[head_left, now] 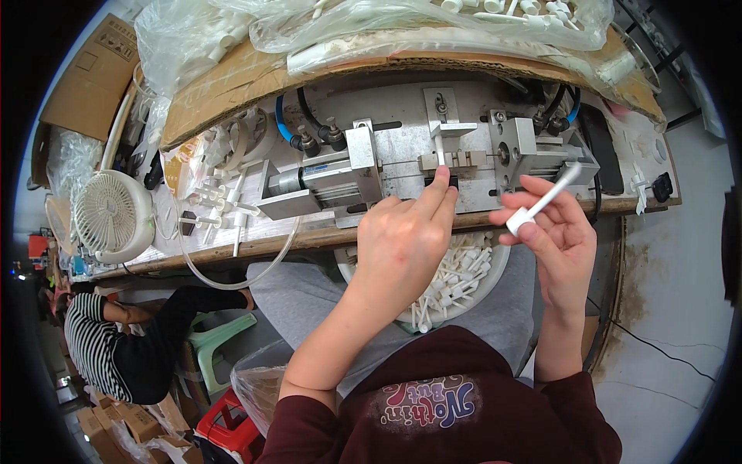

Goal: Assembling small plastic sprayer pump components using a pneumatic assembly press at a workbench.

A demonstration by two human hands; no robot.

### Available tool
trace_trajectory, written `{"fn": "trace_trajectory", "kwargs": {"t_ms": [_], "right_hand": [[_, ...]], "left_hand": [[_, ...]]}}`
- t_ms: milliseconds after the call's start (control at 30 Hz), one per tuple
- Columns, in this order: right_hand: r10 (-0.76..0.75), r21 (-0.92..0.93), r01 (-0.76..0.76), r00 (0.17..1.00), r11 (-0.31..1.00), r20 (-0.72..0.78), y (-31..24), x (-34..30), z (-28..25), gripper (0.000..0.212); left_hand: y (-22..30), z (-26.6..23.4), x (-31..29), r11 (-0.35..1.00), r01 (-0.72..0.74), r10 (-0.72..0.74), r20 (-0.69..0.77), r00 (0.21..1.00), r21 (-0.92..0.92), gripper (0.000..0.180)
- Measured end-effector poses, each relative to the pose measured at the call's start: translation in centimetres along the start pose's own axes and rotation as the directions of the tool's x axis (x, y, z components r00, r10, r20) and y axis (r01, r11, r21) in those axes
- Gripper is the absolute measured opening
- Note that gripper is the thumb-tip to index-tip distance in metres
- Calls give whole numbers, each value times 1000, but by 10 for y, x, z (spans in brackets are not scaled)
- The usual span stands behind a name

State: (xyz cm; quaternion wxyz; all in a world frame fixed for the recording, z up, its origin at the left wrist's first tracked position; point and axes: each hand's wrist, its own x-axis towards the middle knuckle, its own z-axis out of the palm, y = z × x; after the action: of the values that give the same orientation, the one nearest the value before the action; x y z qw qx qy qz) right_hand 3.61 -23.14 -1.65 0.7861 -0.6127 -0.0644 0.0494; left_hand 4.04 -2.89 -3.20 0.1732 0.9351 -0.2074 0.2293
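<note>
Nearest: a white basin [501, 272] of small white pieces [456, 282] is sitting over the lap, below the bench [402, 232] edge. Right hand [568, 243]: thumb and fingers are pinching a white stemmed piece [550, 196], stem pointing up and away. Left hand [406, 240]: index fingertip is touching a white rod [440, 147] at the metal fixture [468, 158]; thumb is hidden, grip cannot be told. Beyond: cardboard [239, 81] is standing behind, plastic bags [348, 27] farthest, holding white parts
</note>
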Motion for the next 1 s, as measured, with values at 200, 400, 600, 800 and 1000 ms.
{"fn": "trace_trajectory", "kwargs": {"t_ms": [200,400,600,800,1000], "right_hand": [[16,-18,-16,999,1000,-31,-3,1,8,78],[109,-57,-101,984,993,141,-3,12,12,79],[-80,-339,184,952,923,296,-36,44,29,61],[-504,-841,499,792,210,345,-87,159,32,36],[-332,-719,611,637,-332,695,-78,266,31,42]], "left_hand": [[-1,-7,-1,998,13,-13,-6,1000,-55,33],[14,-22,-5,946,-189,148,-170,974,-264,38],[11,-34,-9,940,-65,-23,-251,968,-336,31],[9,-22,-5,983,2,-32,-161,987,-181,28],[6,3,-6,999,14,-16,-39,999,-43,27]]}}
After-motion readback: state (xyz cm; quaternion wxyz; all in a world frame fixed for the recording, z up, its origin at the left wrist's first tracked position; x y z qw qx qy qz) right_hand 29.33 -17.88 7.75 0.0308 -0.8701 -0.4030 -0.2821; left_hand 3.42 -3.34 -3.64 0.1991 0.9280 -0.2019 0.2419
